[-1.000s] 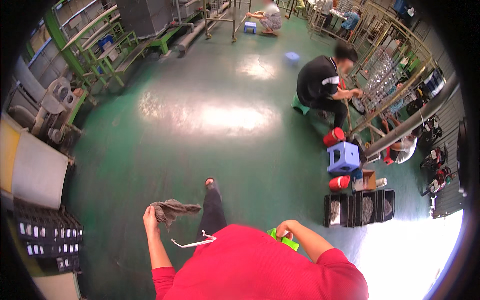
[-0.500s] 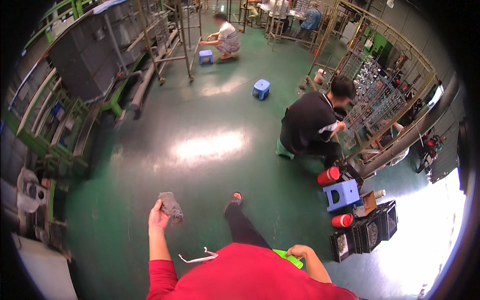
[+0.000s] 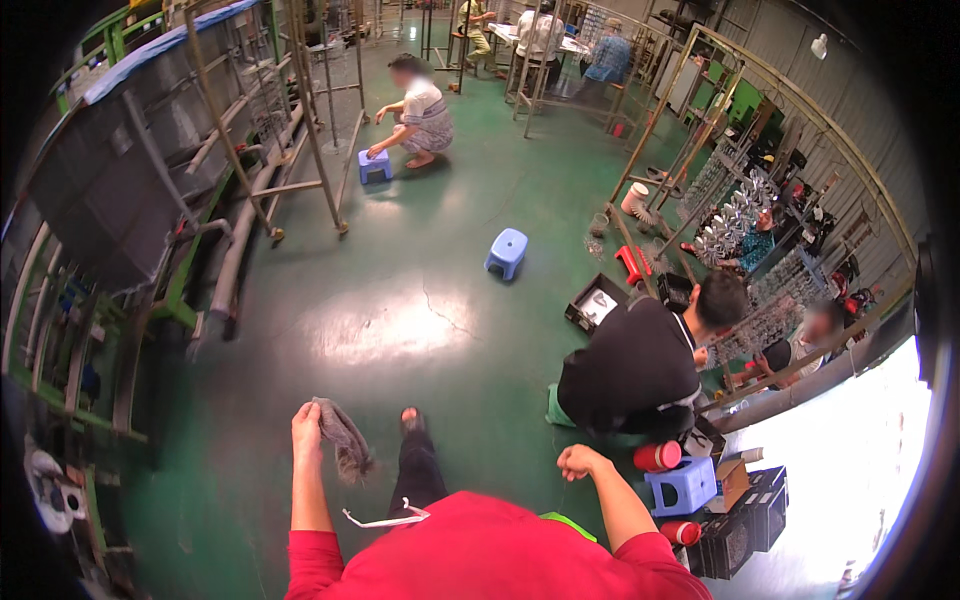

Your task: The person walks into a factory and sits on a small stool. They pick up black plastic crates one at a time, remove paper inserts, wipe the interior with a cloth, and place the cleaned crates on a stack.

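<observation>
My left hand (image 3: pixel 307 432) is closed round one end of a crumpled grey cloth (image 3: pixel 342 438); the rest of the cloth hangs down beside the fingers. Out to the right, my right hand (image 3: pixel 581 462) is raised in front of me with its fingers curled in, and no object shows in it. A bright green item (image 3: pixel 568 524) peeks out at the right side of my red top (image 3: pixel 490 550), apart from that hand; most of it is hidden. A white cord (image 3: pixel 385 520) dangles at the top's front edge.
A person in black (image 3: pixel 630 370) sits low at a rack (image 3: pixel 760 250) on the right. Near them are a blue stool (image 3: pixel 683 487), red-lidded containers (image 3: pixel 657 457) and black crates (image 3: pixel 745 525). Another blue stool (image 3: pixel 507 253) stands ahead. Someone crouches (image 3: pixel 420 115) farther off; metal frames (image 3: pixel 325 130) line the left.
My right hand has left the green item and swung forward and up. The grey cloth now hangs more to the side of my left hand. The seated person and stools appear nearer.
</observation>
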The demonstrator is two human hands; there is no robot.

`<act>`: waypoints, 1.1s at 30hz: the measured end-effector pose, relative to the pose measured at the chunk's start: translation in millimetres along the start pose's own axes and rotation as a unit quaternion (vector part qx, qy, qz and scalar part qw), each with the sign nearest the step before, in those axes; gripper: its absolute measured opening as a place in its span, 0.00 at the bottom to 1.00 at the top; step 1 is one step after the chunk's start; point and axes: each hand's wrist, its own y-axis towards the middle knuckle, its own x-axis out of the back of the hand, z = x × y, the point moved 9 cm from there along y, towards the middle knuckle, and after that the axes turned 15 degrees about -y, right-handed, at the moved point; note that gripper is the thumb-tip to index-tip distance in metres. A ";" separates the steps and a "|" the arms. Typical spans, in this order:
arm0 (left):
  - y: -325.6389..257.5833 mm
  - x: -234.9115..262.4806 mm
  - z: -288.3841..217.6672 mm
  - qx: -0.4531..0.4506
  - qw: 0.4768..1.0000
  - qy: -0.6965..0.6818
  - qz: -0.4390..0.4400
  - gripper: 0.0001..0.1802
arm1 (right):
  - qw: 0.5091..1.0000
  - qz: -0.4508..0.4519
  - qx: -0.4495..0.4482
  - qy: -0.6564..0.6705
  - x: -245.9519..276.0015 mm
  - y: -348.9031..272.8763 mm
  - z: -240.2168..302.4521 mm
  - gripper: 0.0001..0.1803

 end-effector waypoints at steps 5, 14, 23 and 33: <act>144.7 -146.6 -20.6 0.027 0.996 0.041 0.071 0.12 | 0.988 -0.065 -0.016 0.140 123.9 84.1 83.0 0.12; 372.1 -439.7 -77.5 0.122 0.938 0.116 0.304 0.14 | 0.915 -0.101 -0.192 0.340 190.0 167.5 103.0 0.06; 651.2 -617.4 -76.7 0.115 0.960 0.111 0.228 0.15 | 0.832 -0.074 -0.248 0.491 336.2 303.8 132.9 0.11; 875.2 -831.4 -132.1 0.123 0.917 0.207 0.318 0.13 | 0.805 -0.417 0.037 0.420 840.2 371.0 333.1 0.07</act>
